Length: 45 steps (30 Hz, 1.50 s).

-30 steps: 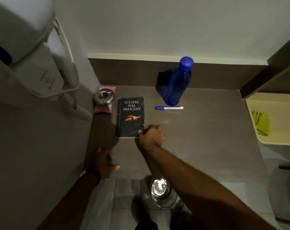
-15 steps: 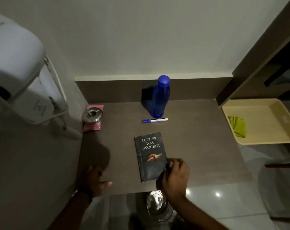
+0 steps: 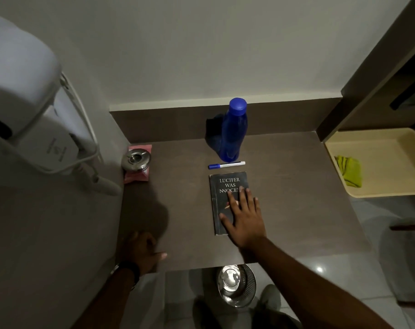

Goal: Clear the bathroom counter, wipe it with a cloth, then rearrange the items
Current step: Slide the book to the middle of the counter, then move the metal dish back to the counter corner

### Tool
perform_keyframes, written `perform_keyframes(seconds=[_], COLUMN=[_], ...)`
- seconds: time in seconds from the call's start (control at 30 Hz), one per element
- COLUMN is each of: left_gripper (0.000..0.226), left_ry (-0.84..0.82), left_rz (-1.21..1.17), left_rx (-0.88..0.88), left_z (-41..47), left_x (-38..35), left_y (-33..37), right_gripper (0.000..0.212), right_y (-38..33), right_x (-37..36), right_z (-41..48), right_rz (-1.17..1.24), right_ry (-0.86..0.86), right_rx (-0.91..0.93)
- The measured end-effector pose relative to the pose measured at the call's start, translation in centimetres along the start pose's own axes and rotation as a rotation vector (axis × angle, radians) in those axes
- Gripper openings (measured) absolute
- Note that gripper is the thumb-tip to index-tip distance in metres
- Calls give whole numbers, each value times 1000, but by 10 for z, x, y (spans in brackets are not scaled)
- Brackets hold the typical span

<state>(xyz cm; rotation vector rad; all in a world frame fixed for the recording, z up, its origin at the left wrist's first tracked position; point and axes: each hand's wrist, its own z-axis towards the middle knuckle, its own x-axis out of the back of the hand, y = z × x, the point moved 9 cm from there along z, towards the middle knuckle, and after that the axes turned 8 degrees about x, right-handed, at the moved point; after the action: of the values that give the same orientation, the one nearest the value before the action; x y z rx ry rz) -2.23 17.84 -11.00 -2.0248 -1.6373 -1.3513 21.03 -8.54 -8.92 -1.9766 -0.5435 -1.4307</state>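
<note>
The right hand lies flat, fingers spread, on the dark paperback book (mid-tabletop, below the blue-capped marker); the left hand seems loosely curled at the front-left edge.

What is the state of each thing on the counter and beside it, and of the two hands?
book: closed, flat on counter, cover up.
right hand: open, palm flat on the book.
left hand: resting at counter edge, holding nothing.
blue bottle: upright, capped.
marker: capped, lying flat.
ashtray: on pink packet.
green cloth: folded in tray.
</note>
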Motion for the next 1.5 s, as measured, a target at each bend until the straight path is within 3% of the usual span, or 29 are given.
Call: perform_keyframes(seconds=[0.4, 0.5, 0.6, 0.73, 0.8, 0.97, 1.23, 1.37, 1.5], left_gripper=[45, 47, 48, 47, 47, 47, 46, 47, 50], left_ry=[68, 67, 53, 76, 75, 79, 22, 62, 76], left_rz=[60, 32, 38, 8, 1, 16, -76, -68, -57], left_rx=[-4, 1, 2, -22, -34, -36, -4, -39, -106], left_z=[-13, -14, -16, -19, -19, -19, -17, -15, -6], left_x=[10, 11, 12, 18, 18, 18, 10, 11, 4], left_y=[8, 7, 8, 14, 16, 17, 14, 14, 10], right_gripper=[82, 79, 59, 50, 53, 73, 61, 54, 46], right_y=[0, -27, -97, -185, -211, -247, -247, -212, -126], right_x=[5, 25, 52, 59, 55, 54, 46, 66, 53], right_z=[9, 15, 37, 96, 125, 188, 207, 147, 52], right_rz=[-5, 32, 152, 304, 314, 259, 58, 205, 240], right_ry=[-4, 146, 330, 153, 68, 38, -34, 67, 105], right_rx=[16, 38, 237, 405, 411, 366, 343, 347, 300])
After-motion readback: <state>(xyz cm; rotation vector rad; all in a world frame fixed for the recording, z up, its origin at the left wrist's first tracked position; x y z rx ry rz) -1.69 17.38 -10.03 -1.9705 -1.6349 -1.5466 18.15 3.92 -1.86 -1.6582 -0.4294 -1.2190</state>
